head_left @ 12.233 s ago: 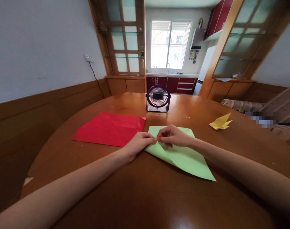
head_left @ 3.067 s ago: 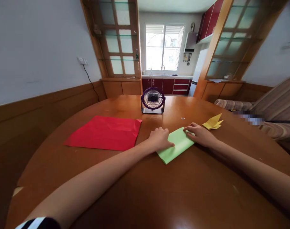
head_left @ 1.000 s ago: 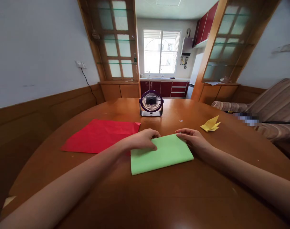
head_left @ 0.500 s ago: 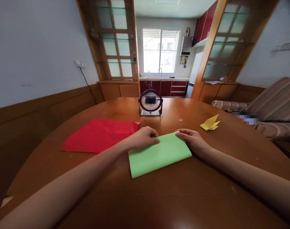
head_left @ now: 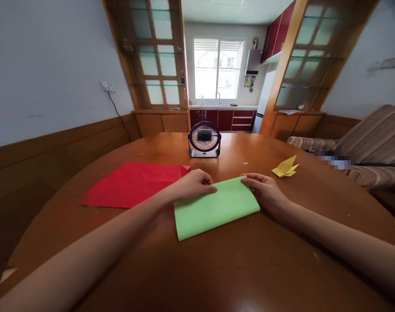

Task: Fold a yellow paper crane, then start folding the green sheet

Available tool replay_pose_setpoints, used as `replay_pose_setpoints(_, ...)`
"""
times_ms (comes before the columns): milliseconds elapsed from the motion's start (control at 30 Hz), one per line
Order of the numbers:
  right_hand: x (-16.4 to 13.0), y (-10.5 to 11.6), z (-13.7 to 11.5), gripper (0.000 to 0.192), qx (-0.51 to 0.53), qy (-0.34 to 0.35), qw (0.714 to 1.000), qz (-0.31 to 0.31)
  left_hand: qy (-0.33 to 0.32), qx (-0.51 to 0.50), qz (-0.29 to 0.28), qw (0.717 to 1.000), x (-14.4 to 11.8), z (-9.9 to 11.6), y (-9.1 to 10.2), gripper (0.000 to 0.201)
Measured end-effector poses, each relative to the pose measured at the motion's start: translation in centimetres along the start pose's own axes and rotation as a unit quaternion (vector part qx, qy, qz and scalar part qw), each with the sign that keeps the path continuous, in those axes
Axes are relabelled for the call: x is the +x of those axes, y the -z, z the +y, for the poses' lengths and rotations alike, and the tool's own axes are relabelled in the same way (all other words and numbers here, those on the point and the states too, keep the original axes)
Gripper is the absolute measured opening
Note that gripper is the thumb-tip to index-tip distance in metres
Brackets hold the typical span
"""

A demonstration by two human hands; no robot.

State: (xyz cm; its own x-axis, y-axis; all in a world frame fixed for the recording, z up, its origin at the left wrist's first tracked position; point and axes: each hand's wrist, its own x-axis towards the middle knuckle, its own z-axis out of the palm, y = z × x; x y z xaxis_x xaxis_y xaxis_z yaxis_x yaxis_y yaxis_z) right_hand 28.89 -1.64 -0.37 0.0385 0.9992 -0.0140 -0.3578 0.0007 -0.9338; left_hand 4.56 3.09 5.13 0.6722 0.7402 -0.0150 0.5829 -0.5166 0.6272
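Folded green paper (head_left: pixel 218 210) at 5 o'clock from view centre. Left hand (head_left: pixel 197 183) grips far edge at 12 o'clock, fingers curled, partly hidden; right hand (head_left: pixel 267 190) pinches 1 o'clock corner. I judge edge alignment in hand; next move calls for pressing 6 o'clock fold flat.

Takes most light from the white-framed two-pane window (head_left: pixel 218 68) at the back, blown out nearly to white. Gleams warm on the far end of the polished brown wooden worktop (head_left: pixel 223 273), with pale glare at the bottom edge. Goes dim along the dark brown wood panelling (head_left: pixel 28 177) at left. Reads fairly crisp on the folded light green paper sheet (head_left: pixel 218 210). Leans and stretches at the sides, softens toward the upper right, and breaks into pixelated blocks on the striped beige sofa (head_left: pixel 379 134).
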Motion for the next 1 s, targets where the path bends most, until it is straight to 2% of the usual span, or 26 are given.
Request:
replay_pose_setpoints(233,-0.54,-0.71,-0.40,0.032,0.021,-0.002,1.000,0.003,0.007,-0.002,0.005,1.000,-0.19,0.26,0.21,0.027)
replay_pose_setpoints(700,-0.63,-0.68,-0.37,0.030,0.027,0.000,1.000,-0.007,0.009,0.005,-0.001,1.000,-0.42,0.74,0.55,0.028)
replay_pose_setpoints(1000,-0.61,-0.63,-0.34,0.031,0.020,-0.003,1.000,-0.001,0.006,-0.006,-0.010,1.000,-0.23,0.14,0.47,0.030)
